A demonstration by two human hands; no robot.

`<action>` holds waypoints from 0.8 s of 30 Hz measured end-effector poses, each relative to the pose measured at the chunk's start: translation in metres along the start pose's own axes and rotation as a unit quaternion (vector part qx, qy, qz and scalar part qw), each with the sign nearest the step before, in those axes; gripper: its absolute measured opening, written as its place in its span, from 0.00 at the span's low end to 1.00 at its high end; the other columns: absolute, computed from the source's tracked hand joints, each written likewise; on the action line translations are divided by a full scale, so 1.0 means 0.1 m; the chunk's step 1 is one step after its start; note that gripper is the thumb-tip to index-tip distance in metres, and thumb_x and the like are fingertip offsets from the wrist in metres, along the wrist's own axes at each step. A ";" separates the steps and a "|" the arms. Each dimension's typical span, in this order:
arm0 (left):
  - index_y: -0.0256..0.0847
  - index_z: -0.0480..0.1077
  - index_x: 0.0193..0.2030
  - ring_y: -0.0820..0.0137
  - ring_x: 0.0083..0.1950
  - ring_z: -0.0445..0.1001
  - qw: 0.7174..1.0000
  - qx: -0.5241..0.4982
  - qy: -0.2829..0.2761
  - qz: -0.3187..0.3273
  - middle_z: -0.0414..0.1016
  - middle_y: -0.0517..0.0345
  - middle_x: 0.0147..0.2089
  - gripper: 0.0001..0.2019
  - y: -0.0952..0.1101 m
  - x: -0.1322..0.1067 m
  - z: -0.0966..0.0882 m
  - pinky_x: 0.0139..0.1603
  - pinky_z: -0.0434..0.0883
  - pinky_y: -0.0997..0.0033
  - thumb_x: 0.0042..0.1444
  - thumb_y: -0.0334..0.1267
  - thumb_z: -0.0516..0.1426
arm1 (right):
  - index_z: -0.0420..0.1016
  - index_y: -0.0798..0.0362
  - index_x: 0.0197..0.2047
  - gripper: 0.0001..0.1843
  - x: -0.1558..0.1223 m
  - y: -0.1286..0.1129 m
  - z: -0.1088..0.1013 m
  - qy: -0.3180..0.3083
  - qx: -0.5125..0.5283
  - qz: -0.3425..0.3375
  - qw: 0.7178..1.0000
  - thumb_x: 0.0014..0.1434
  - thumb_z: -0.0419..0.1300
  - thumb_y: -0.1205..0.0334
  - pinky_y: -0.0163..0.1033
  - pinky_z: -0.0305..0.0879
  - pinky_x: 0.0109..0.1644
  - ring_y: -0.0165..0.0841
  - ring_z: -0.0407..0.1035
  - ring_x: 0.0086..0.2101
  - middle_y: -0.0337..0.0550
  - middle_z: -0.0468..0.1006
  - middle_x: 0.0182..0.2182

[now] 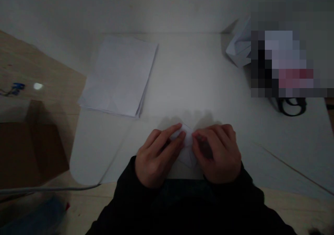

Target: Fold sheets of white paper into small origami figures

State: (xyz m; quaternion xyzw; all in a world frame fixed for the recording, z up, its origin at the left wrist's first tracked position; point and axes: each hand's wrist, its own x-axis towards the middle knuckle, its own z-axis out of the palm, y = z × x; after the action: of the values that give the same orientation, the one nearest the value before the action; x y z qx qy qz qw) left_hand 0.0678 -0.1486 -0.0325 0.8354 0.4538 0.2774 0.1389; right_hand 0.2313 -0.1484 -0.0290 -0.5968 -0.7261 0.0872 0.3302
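Near 6 o'clock on a white board [198, 81], a small folded white paper piece [187, 159] pinched between bare left hand [156, 158] and bare right hand [219, 155], with a stack of flat white sheets [118, 76] lying unfolded at 11 o'clock.

This looks like a home craft corner, though nothing settles it for certain. A white board [198, 78] lies over a light wooden surface [44, 78], which could be a floor or a table. A stack of white paper [118, 76], a folded paper shape [238, 45], a brown cardboard box [31, 155] and a loose black cable [291, 107] sit around it.
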 end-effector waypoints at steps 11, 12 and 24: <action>0.37 0.71 0.49 0.73 0.35 0.66 1.000 -0.016 0.006 -0.019 0.72 0.46 0.53 0.13 0.04 0.05 -0.02 0.40 0.73 0.66 0.56 0.29 0.58 | 0.76 0.59 0.42 0.13 -0.20 -0.02 -0.02 -0.010 0.036 -0.118 0.992 0.55 0.57 0.77 0.45 0.70 0.38 0.38 0.72 0.37 0.49 0.80 0.33; 0.38 0.71 0.49 0.73 0.35 0.66 0.999 -0.019 0.004 -0.027 0.72 0.47 0.53 0.14 0.05 0.05 -0.02 0.40 0.73 0.67 0.56 0.29 0.57 | 0.76 0.59 0.43 0.14 -0.21 0.00 -0.03 -0.010 0.040 -0.111 0.993 0.55 0.57 0.78 0.45 0.70 0.38 0.38 0.72 0.38 0.49 0.80 0.34; 0.58 0.70 0.52 0.64 0.41 0.64 0.987 0.125 -0.045 -0.087 0.70 0.59 0.57 0.17 0.07 -0.04 -0.12 0.38 0.62 0.59 0.58 0.33 0.54 | 0.77 0.58 0.43 0.13 -0.26 0.22 -0.24 -0.015 -0.050 -0.132 0.990 0.54 0.58 0.75 0.46 0.66 0.40 0.40 0.72 0.39 0.44 0.81 0.38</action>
State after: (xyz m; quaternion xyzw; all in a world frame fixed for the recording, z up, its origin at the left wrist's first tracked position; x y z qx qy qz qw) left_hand 0.0638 -0.1565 -0.0207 0.8155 0.5488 0.1670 0.0769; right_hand 0.2645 -0.1727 -0.0316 -0.5096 -0.8071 0.0155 0.2977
